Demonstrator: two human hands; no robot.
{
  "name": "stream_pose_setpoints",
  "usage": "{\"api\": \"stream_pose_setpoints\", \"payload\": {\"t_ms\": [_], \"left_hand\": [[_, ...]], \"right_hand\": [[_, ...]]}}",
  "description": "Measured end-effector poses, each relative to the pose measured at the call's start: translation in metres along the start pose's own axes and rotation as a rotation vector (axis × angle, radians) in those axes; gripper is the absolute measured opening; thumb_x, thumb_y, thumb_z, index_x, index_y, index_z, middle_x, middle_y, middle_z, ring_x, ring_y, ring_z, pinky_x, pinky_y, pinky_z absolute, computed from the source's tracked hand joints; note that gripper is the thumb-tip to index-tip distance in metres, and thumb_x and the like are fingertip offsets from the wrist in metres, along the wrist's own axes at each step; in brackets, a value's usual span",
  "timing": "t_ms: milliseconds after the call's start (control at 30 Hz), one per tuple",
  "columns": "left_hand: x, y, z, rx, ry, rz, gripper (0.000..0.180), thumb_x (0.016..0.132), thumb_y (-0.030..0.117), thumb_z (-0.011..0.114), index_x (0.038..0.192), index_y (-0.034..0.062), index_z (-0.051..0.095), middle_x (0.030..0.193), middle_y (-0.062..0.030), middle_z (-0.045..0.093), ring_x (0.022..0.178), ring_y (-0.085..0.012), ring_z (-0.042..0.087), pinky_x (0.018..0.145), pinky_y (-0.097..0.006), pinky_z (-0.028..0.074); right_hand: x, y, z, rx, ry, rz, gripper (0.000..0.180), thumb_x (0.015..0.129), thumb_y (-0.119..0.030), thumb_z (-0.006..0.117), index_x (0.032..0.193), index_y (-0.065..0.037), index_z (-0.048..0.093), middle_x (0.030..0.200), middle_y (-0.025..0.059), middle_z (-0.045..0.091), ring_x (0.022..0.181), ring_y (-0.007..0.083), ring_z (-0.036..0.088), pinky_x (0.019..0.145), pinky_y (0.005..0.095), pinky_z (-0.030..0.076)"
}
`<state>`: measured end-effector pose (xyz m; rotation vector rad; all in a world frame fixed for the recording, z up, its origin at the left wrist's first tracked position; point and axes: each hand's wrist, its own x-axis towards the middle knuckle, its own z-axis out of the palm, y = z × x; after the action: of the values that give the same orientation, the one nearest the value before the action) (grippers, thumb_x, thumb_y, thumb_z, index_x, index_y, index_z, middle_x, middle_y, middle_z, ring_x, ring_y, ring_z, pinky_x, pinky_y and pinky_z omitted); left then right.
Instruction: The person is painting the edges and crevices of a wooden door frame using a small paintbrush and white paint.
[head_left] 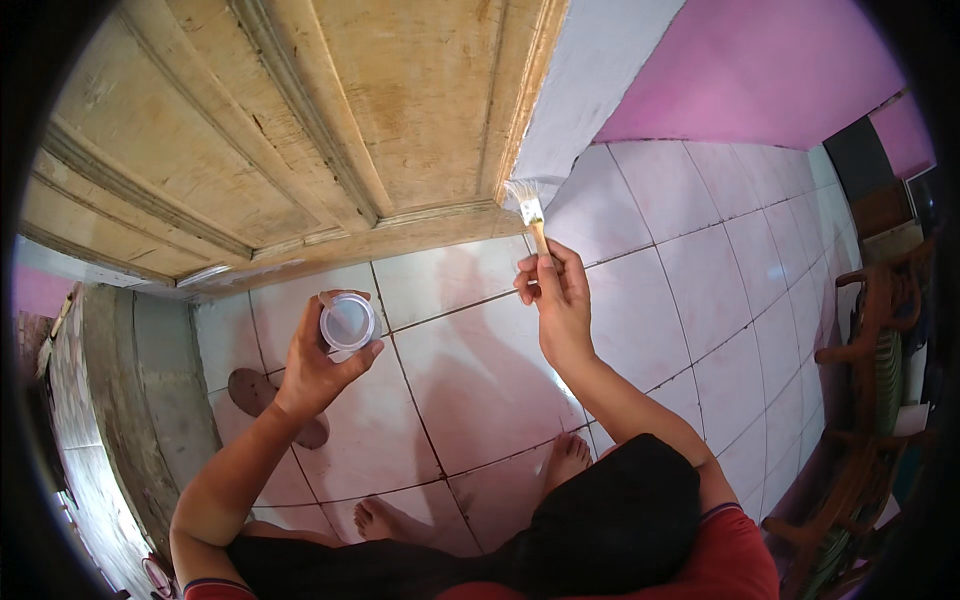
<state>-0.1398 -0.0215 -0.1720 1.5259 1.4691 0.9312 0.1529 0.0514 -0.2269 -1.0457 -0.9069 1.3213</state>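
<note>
A worn wooden door (300,120) at twelve o'clock shows bare, matt, scuffed grain. The paintbrush (528,215), with pale bristles, a metal ferrule and a wooden handle, meets a chalky white wall edge (575,80). A small translucent plastic cup (347,321) looks smooth. Glossy pinkish ceramic floor tiles (480,370) reflect light; rough grey concrete step (140,380) lies at nine o'clock.

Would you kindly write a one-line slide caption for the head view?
Right hand holds a paintbrush at a wooden door's edge; left hand grips a small round container.
</note>
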Motion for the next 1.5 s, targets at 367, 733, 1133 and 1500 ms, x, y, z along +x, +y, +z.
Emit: {"api": "stream_pose_setpoints", "payload": {"t_ms": [367, 733, 1133, 1500], "left_hand": [[0.000, 0.002, 0.001, 0.022, -0.039, -0.019, 0.055, 0.081, 0.008, 0.082, 0.126, 0.0026, 0.051, 0.120, -0.0081, 0.060, 0.110, -0.0160, 0.060, 0.096, -0.032, 0.051], [0.003, 0.001, 0.002, 0.019, -0.040, 0.013, 0.055, 0.081, 0.008, 0.081, 0.126, 0.0029, 0.051, 0.120, -0.0084, 0.060, 0.109, -0.0167, 0.061, 0.096, -0.033, 0.051], [0.003, 0.002, 0.001, -0.022, -0.015, 0.007, 0.054, 0.080, 0.008, 0.082, 0.124, 0.0028, 0.051, 0.121, -0.0080, 0.060, 0.110, -0.0161, 0.060, 0.097, -0.033, 0.050], [0.002, 0.005, 0.002, -0.028, -0.030, -0.005, 0.054, 0.080, 0.008, 0.082, 0.124, 0.0027, 0.051, 0.120, -0.0079, 0.059, 0.110, -0.0157, 0.060, 0.097, -0.032, 0.050]], "right_hand": [[0.011, 0.003, 0.000, -0.082, 0.055, 0.112, 0.022, 0.108, -0.012, 0.045, 0.126, 0.000, 0.050, 0.100, 0.0080, 0.062, 0.080, 0.0128, 0.058, 0.067, 0.0269, 0.046], [0.006, 0.013, -0.002, -0.068, 0.092, 0.137, 0.022, 0.108, -0.013, 0.046, 0.126, -0.001, 0.050, 0.099, 0.0079, 0.062, 0.079, 0.0125, 0.058, 0.066, 0.0269, 0.047], [-0.014, -0.021, -0.014, -0.025, 0.086, 0.035, 0.025, 0.108, -0.016, 0.046, 0.126, 0.002, 0.047, 0.097, 0.0073, 0.062, 0.075, 0.0121, 0.056, 0.064, 0.0264, 0.047], [0.007, 0.023, -0.029, -0.101, 0.153, 0.354, 0.020, 0.105, -0.014, 0.048, 0.122, -0.002, 0.051, 0.100, 0.0083, 0.066, 0.084, 0.0138, 0.062, 0.067, 0.0276, 0.046]]}}
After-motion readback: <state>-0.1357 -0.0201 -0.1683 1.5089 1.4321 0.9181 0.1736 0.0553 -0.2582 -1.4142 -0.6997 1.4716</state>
